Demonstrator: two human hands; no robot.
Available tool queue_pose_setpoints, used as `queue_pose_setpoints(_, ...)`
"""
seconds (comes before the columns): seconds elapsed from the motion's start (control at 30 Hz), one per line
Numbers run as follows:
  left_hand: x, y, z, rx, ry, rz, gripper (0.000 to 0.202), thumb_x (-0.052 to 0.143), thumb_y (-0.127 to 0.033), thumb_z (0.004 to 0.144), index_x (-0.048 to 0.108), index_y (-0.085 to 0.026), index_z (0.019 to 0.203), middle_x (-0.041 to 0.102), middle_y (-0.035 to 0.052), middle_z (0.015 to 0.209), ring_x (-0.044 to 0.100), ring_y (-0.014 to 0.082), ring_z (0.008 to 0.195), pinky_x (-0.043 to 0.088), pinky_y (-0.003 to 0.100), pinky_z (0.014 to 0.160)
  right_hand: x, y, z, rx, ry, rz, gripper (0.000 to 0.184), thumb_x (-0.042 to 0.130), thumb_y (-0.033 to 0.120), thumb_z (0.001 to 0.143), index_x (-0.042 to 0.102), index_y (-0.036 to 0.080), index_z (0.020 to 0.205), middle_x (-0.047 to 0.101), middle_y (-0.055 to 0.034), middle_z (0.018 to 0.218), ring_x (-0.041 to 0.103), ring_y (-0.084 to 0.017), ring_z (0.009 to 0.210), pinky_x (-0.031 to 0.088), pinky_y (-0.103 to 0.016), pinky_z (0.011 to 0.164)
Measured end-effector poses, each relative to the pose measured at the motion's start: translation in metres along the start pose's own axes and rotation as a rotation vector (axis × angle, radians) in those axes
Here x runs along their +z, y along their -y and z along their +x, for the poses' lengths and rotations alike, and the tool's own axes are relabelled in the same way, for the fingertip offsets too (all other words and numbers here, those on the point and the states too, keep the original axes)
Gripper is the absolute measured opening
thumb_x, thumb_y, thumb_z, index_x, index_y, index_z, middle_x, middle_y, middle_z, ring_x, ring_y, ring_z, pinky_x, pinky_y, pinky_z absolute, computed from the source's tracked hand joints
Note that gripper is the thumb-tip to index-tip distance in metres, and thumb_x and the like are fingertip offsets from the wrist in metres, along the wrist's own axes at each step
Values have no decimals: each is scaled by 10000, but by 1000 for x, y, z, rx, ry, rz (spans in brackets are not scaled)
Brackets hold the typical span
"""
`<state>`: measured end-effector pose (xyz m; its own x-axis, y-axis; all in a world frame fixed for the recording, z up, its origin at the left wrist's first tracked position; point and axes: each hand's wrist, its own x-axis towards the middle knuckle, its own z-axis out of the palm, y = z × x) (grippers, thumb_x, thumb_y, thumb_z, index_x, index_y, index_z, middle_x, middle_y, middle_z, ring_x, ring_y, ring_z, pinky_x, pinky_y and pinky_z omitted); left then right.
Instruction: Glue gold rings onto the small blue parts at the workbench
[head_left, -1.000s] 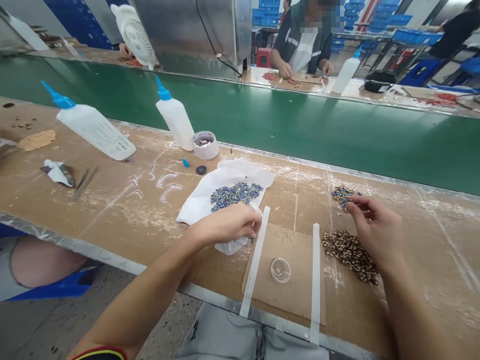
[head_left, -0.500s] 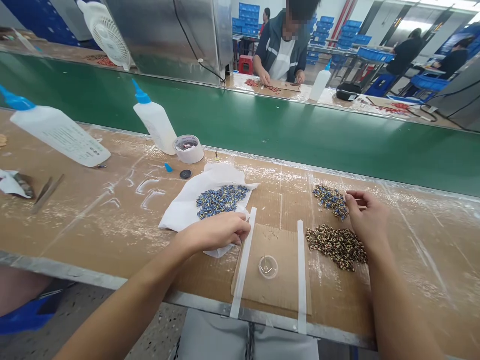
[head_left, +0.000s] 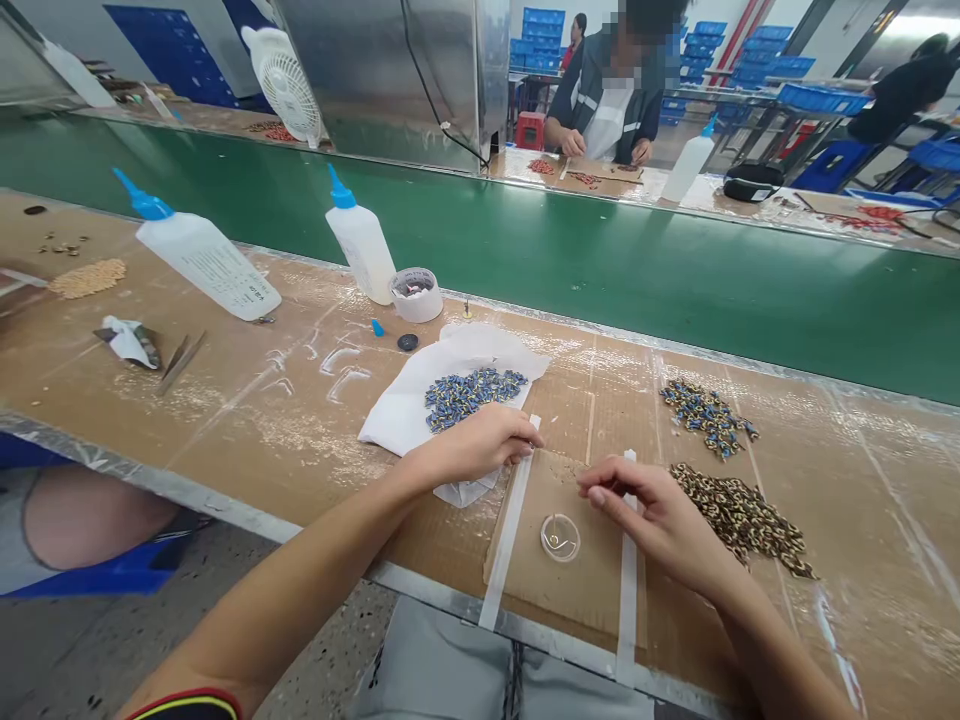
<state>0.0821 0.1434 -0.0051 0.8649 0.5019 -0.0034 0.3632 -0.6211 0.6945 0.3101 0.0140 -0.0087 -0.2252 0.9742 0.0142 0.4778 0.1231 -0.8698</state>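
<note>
My left hand (head_left: 491,440) is closed in a pinch over the right edge of a white sheet (head_left: 394,420); whatever its fingertips hold is too small to make out. On that sheet lies a pile of small blue-and-gold pieces (head_left: 469,392). My right hand (head_left: 649,510) hovers over the cardboard pad (head_left: 525,560), fingers loosely curled and thumb apart, with nothing visible in it. Below its fingertips is a small round clear dish (head_left: 561,552) with a thin upright pin. To its right lie a heap of dark-and-gold pieces (head_left: 750,515) and a smaller pile of blue-and-gold pieces (head_left: 705,415).
White tape strips (head_left: 628,590) run along the pad's sides. At the back left stand two squeeze bottles (head_left: 364,250) and a tape roll (head_left: 418,297). Tweezers (head_left: 182,362) lie farther left. Beyond the green belt (head_left: 540,235), a co-worker (head_left: 604,100) handles small red pieces.
My right hand has moved left from beside the right-hand piles to above the pad. My left hand stays pinched near the sheet's edge. The camera view has turned left.
</note>
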Motion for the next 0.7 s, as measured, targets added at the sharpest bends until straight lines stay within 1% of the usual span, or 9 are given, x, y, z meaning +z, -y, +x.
queue_pose_setpoints(0.03, 1, 0, 1, 5, -15, 26, 252, 535, -63, 837, 733, -161, 959, 689, 30, 793, 602, 135, 735, 423, 255, 729, 2, 2, 0, -7, 50, 11, 165, 539, 330, 950, 670, 230, 960, 703, -38, 890, 635, -184, 786, 498, -307, 717)
queue_pose_setpoints(0.1, 2, -2, 2, -8, -46, 39, 238, 551, -51, 832, 741, -167, 916, 713, 29, 825, 619, 143, 777, 429, 257, 757, 6, 5, -1, -6, 102, 37, 149, 547, 325, 948, 658, 235, 988, 693, -34, 903, 625, -178, 784, 492, -299, 712)
queue_pose_setpoints(0.17, 3, -5, 4, -41, -75, 6, 221, 573, -54, 832, 744, -171, 911, 738, 28, 862, 639, 146, 809, 435, 255, 771, 11, 6, 0, -3, 120, 53, 141, 566, 327, 939, 651, 235, 1004, 680, -31, 897, 614, -174, 781, 485, -295, 706)
queue_pose_setpoints(0.27, 5, -9, 5, -82, -105, -105, 184, 613, -85, 830, 748, -174, 917, 756, 28, 884, 658, 142, 809, 448, 255, 772, 19, 8, 2, -5, 142, 60, 104, 592, 308, 926, 645, 230, 971, 652, -16, 849, 590, -164, 749, 469, -286, 676)
queue_pose_setpoints(0.33, 6, -11, 5, -84, -116, -236, 146, 631, -127, 837, 745, -166, 919, 756, 35, 893, 660, 139, 811, 463, 256, 771, 23, 9, 2, -18, 146, 67, 65, 596, 278, 923, 637, 228, 931, 640, -10, 834, 583, -162, 750, 460, -281, 664)
queue_pose_setpoints(0.43, 7, -13, 6, -52, -139, -433, 116, 654, -188, 841, 740, -151, 909, 739, 55, 935, 649, 146, 861, 477, 258, 770, 27, 10, 2, -45, 130, 82, 55, 587, 240, 925, 628, 225, 891, 632, -13, 857, 588, -166, 788, 459, -285, 690)
queue_pose_setpoints(0.5, 7, -13, 8, -29, -170, -494, 103, 672, -199, 830, 741, -145, 885, 725, 60, 931, 637, 147, 869, 472, 259, 766, 28, 10, 2, -58, 126, 83, 74, 580, 215, 925, 635, 223, 876, 626, -14, 866, 591, -165, 801, 459, -289, 709)
queue_pose_setpoints(0.6, 8, -13, 10, -6, -199, -552, 88, 694, -193, 814, 744, -139, 862, 712, 54, 872, 623, 135, 826, 467, 258, 753, 30, 10, 3, -71, 119, 68, 98, 575, 198, 926, 647, 218, 862, 622, -15, 862, 591, -163, 802, 455, -289, 715)
queue_pose_setpoints(0.7, 12, -11, 11, 15, -215, -644, 95, 713, -200, 801, 742, -137, 867, 716, 55, 862, 630, 134, 820, 483, 259, 761, 29, 10, 4, -81, 102, 62, 72, 590, 212, 924, 657, 216, 899, 631, -18, 880, 598, -161, 813, 454, -289, 728)
